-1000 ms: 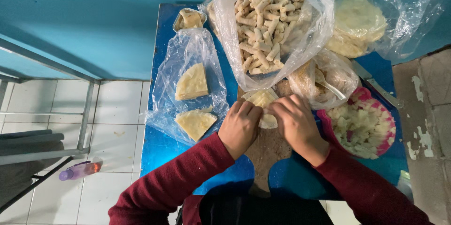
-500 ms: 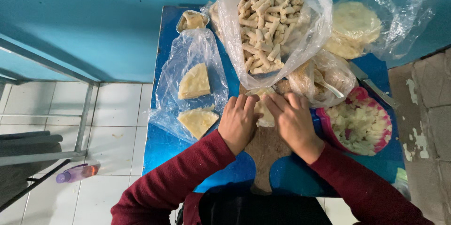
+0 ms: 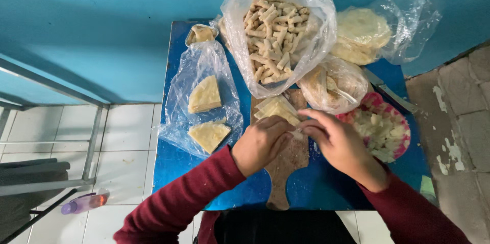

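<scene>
Hands drew back, fingers (image 3: pixel 286 131) pinching soft pale wrapper (image 3: pixel 297 134).

hidden: piece under fingers (image 3: pixel 286 134) | cut off: sleeves (image 3: pixel 173 208), bottom edge

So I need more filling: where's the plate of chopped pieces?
In the head view, the pink plate of chopped pieces sits on the blue table's right side, just beyond the right hand, below a knotted bag.

Even, soft daylight; faint shadows; mild glare on plastic bags (image 3: pixel 278 35); sharp focus, slight wide-angle distortion.
</scene>
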Action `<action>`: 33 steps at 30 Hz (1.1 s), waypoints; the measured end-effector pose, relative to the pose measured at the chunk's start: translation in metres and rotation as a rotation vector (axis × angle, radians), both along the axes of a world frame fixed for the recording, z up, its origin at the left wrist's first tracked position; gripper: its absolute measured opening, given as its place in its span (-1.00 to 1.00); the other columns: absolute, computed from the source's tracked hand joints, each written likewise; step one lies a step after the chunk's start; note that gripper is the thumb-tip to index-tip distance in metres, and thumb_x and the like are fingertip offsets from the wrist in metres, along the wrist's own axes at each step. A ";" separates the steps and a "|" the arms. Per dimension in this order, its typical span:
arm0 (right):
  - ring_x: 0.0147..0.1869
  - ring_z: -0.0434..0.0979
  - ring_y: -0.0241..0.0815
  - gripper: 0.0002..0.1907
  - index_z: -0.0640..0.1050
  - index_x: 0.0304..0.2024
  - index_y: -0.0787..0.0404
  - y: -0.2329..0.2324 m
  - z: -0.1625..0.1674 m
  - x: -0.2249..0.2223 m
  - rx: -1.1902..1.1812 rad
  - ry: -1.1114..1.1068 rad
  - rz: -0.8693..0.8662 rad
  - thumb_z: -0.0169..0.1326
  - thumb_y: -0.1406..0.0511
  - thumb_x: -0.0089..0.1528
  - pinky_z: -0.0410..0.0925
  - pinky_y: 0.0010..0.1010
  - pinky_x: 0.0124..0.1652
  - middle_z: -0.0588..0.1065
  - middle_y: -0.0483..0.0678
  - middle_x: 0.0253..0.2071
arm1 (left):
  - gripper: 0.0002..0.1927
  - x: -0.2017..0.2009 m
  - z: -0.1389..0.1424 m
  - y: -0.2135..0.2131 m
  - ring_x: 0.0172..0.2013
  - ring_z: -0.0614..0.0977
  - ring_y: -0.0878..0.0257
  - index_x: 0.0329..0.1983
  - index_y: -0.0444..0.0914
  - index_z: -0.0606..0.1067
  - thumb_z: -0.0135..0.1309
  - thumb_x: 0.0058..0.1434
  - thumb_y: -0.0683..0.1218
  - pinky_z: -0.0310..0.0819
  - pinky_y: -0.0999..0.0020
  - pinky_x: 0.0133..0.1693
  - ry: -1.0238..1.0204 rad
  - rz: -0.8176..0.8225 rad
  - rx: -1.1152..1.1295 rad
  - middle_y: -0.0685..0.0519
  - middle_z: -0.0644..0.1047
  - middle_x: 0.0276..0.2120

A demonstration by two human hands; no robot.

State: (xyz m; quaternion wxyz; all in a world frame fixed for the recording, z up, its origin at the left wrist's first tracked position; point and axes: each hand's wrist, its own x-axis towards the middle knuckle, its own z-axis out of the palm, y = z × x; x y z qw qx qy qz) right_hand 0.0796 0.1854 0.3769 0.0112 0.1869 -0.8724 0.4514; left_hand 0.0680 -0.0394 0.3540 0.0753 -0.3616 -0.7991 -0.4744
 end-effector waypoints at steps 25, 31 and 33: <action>-0.22 0.61 0.12 -0.89 0.55 -0.12 0.32 0.052 -0.026 -0.078 0.271 0.469 -0.351 0.14 0.40 0.32 0.43 -0.19 -0.28 0.58 0.14 -0.24 | -0.84 -0.012 -0.016 0.005 -0.15 0.53 -0.05 -0.14 -0.29 0.52 0.13 0.27 -0.12 0.45 0.10 -0.08 0.137 0.292 -0.282 -0.09 0.52 -0.21; -0.15 0.69 -0.04 -0.85 0.60 -0.11 0.30 0.066 -0.029 -0.067 0.238 0.310 -0.319 -0.01 0.47 0.38 0.48 -0.33 -0.23 0.63 0.09 -0.25 | -0.84 -0.007 -0.040 -0.001 -0.14 0.54 -0.05 -0.21 -0.31 0.51 0.14 0.20 -0.13 0.44 0.09 -0.06 0.068 0.342 -0.329 -0.06 0.54 -0.20; -0.20 0.69 -0.11 -0.85 0.61 -0.11 0.30 0.075 -0.029 -0.064 0.238 0.283 -0.345 0.00 0.46 0.39 0.45 -0.37 -0.25 0.64 0.06 -0.27 | -0.81 -0.007 -0.044 -0.002 -0.13 0.54 -0.06 -0.20 -0.33 0.49 0.15 0.19 -0.13 0.43 0.08 -0.06 0.041 0.339 -0.346 -0.07 0.53 -0.19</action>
